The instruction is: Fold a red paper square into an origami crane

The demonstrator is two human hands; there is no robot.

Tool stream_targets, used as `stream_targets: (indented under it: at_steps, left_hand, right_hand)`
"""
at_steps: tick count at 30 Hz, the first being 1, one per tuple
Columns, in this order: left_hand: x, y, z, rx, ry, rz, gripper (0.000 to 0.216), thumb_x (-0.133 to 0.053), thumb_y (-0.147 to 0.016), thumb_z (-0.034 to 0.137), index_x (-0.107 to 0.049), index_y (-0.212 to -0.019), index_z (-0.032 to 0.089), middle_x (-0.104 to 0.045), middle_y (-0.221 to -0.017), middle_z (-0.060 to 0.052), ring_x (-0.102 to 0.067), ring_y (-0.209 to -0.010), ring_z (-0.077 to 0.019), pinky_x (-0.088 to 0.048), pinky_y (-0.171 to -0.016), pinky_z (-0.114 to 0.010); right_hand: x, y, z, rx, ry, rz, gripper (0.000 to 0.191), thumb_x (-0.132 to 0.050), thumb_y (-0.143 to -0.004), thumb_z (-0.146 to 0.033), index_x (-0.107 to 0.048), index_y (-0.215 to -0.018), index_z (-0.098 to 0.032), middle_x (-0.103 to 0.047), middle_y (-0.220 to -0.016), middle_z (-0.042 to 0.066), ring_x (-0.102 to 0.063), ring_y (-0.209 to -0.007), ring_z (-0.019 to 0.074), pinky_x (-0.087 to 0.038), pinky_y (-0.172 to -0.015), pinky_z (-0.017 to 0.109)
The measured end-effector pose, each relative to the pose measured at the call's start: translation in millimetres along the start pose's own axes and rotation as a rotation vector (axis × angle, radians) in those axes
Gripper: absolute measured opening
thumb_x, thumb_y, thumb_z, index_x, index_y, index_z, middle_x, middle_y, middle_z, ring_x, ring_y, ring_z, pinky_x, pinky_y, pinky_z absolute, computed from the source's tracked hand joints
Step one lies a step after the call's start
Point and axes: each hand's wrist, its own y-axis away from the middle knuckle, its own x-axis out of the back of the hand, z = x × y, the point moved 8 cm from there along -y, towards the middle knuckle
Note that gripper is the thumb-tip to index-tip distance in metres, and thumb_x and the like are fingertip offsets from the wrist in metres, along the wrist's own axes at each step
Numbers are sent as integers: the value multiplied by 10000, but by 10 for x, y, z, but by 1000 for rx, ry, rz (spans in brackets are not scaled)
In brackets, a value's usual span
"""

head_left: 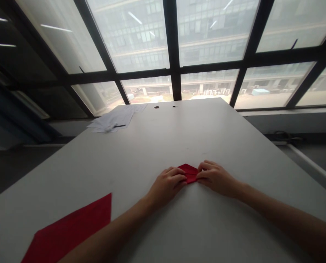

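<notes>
A small folded piece of red paper point(189, 173) lies on the white table between my two hands. Its top edge comes to a low point, and a crease or fold line runs across its middle. My left hand point(167, 185) has its fingers pressed on the paper's left side. On the right side, my right hand point(215, 177) pinches the paper's edge between thumb and fingers. Both hands cover the ends of the paper. A larger sheet of red paper point(78, 224) lies flat at the lower left, partly hidden by my left forearm.
The white table point(157, 142) stretches away toward large dark-framed windows point(174, 69). Loose white papers point(113, 118) with a dark pen-like stick point(120, 126) lie at its far left. Two small round holes are near the far edge. Dark cables point(285, 137) lie beyond the right edge.
</notes>
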Motion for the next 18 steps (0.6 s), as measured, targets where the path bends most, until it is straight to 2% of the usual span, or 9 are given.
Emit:
stream_targets:
  at_steps: [5, 12, 18]
  left_hand:
    - [17, -3, -7, 17, -13, 24, 206, -524, -974, 290, -717, -1033, 249, -696, -1088, -56, -616, -1019, -211, -489, -932, -390]
    - [16, -30, -64, 79, 32, 60, 169, -538, -961, 256, -702, -938, 225, -681, -1059, -52, -605, -997, -201, -476, -930, -383]
    - [27, -23, -122, 149, -8, 90, 211, -499, -971, 252, -669, -856, 204, -619, -1085, -62, -549, -1032, -217, -463, -959, -402]
  right_hand:
    - [-40, -19, -5, 19, 76, 16, 216, -524, -973, -223, -711, -864, -219, -649, -903, 48, -544, -859, 185, -408, -847, 331]
    - [-52, -39, 16, -130, 112, 58, 211, -505, -974, -201, -642, -815, -186, -625, -881, 47, -518, -864, 186, -385, -843, 323]
    - [-96, -41, 27, -184, 147, 76, 161, -524, -951, -186, -613, -818, -185, -629, -912, 50, -522, -875, 187, -376, -848, 324]
